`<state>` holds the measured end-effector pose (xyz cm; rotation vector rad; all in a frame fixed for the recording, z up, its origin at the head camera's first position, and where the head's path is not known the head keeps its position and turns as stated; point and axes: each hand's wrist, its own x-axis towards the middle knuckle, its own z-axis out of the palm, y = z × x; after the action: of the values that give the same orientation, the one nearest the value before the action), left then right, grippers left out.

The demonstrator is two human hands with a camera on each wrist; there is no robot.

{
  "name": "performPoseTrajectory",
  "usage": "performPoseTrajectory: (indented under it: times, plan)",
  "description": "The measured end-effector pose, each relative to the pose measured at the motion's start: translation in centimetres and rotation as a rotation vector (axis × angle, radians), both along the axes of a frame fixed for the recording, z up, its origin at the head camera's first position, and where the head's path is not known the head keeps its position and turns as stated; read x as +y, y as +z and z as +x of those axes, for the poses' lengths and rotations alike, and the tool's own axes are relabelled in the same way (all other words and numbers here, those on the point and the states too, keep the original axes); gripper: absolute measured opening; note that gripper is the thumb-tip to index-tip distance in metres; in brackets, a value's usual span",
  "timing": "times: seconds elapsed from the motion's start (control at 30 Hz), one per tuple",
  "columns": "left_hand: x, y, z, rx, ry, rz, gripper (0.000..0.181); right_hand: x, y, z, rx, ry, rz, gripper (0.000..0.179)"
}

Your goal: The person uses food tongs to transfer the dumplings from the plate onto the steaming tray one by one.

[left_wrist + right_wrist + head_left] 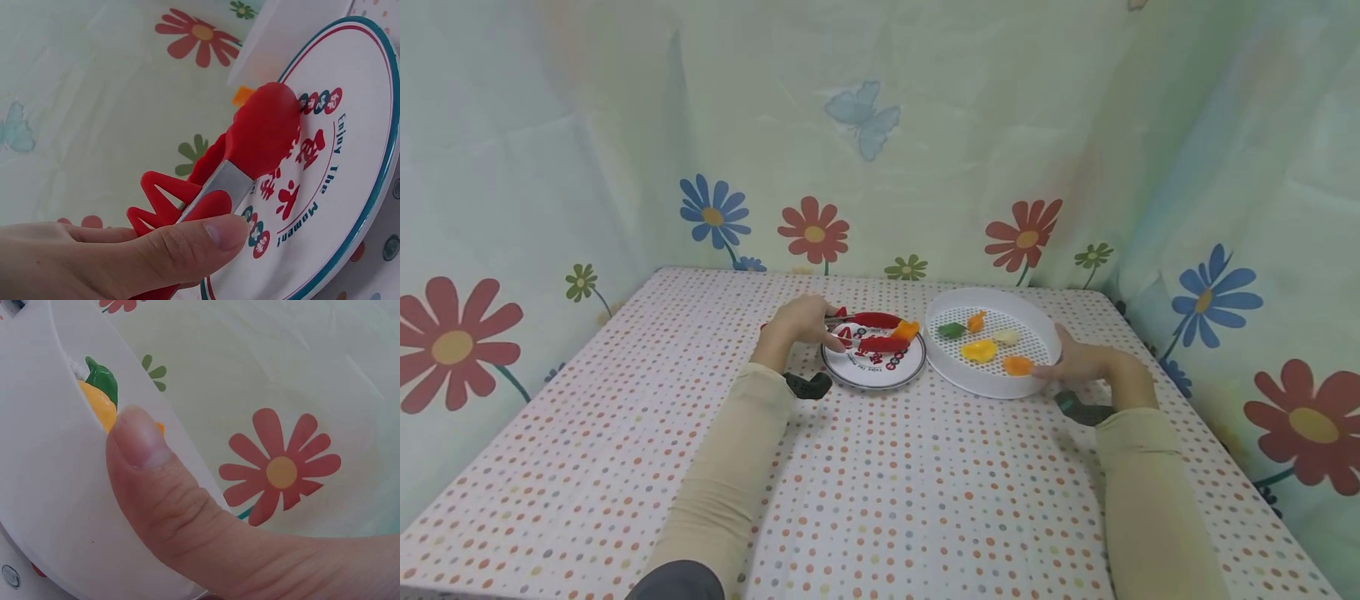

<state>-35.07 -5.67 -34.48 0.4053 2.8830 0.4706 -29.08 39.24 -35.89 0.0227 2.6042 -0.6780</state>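
Observation:
My left hand (pixel 803 322) grips a pair of red-tipped metal tongs (pixel 265 128) above a white plate (pixel 880 381) with a teal rim and red lettering. At the tong tips is a small orange toy piece (pixel 906 330); the red heads partly hide it in the left wrist view. To the right stands a round white sieve (pixel 951 368) with a perforated bottom. My right hand (pixel 1081 360) holds the sieve's right wall, its thumb (pixel 140 440) over the rim. Inside lie a green piece (pixel 951 331), a yellow piece (pixel 979 351), an orange piece (pixel 1018 366) and other small pieces.
Plate and sieve stand side by side toward the back of a table (pixel 880 500) under a dotted cloth. A flower-printed curtain (pixel 940 167) rises behind the table and along both sides.

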Motion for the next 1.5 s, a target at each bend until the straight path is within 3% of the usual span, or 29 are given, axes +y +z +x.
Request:
performPoseTrajectory:
  times: [0.33,0.57,0.77,0.93,1.1,1.33,1.5]
  plan:
    - [1.0,0.1,0.1,0.005,0.011,0.000,0.068,0.0,0.4,0.2,-0.015,0.001,0.017,0.131]
    - [0.7,0.0,0.0,0.009,0.001,0.000,0.068,-0.1,0.3,0.3,-0.022,-0.004,0.010,0.131]
    - [0.9,1.7,0.4,0.075,-0.005,0.008,0.069,0.4,0.4,0.4,-0.014,-0.011,0.024,0.134]
    - [3.7,3.9,1.7,0.165,-0.049,-0.019,0.071,0.5,0.5,0.2,-0.019,-0.007,0.029,0.132]
    - [7.8,4.4,2.6,0.240,-0.135,-0.123,0.067,-0.2,0.0,0.3,-0.033,-0.005,-0.015,0.131]
    - [11.7,4.7,2.3,0.204,-0.132,-0.187,0.055,-0.3,-0.2,0.7,0.005,0.004,-0.011,0.130]
    - [13.5,5.3,2.2,0.244,-0.162,-0.288,0.046,-0.1,0.2,0.4,0.009,-0.004,0.016,0.131]
